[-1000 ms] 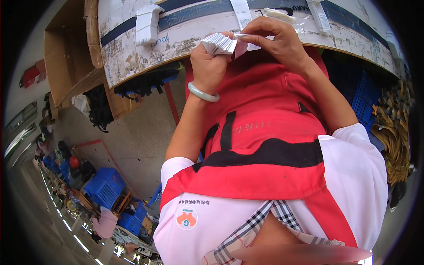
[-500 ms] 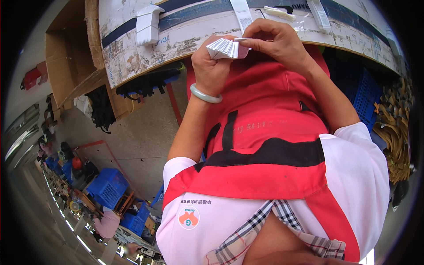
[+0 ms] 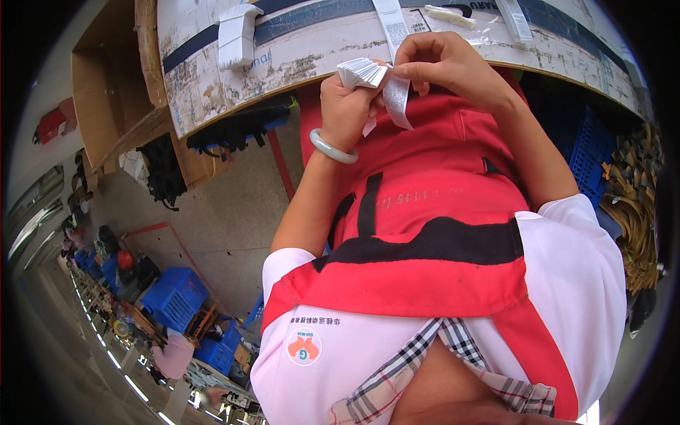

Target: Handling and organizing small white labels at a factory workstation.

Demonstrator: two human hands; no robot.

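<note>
My left hand [image 3: 345, 113] is closed around a fanned stack of white labels [image 3: 362, 73], whose folded edges stick up above the fist. One printed white label [image 3: 397, 103] hangs down with a slight curl beside the stack. At its top end, my right hand [image 3: 452, 69] pinches with thumb and forefinger, close to the left hand. Both hands are just in front of the table's near edge, above the red apron [image 3: 425, 152].
On the cardboard-covered table [image 3: 304, 67] lie a white label stack [image 3: 238, 37], two label strips [image 3: 392, 27] [image 3: 515, 23] and a cream bundle [image 3: 450, 16]. An open carton [image 3: 106, 92] stands left. A blue crate [image 3: 589, 152] and tan strips [image 3: 634, 219] are at the right.
The printed label now hangs down between the hands, where before only a thin edge showed at the right fingers. My left hand has shifted slightly right.
</note>
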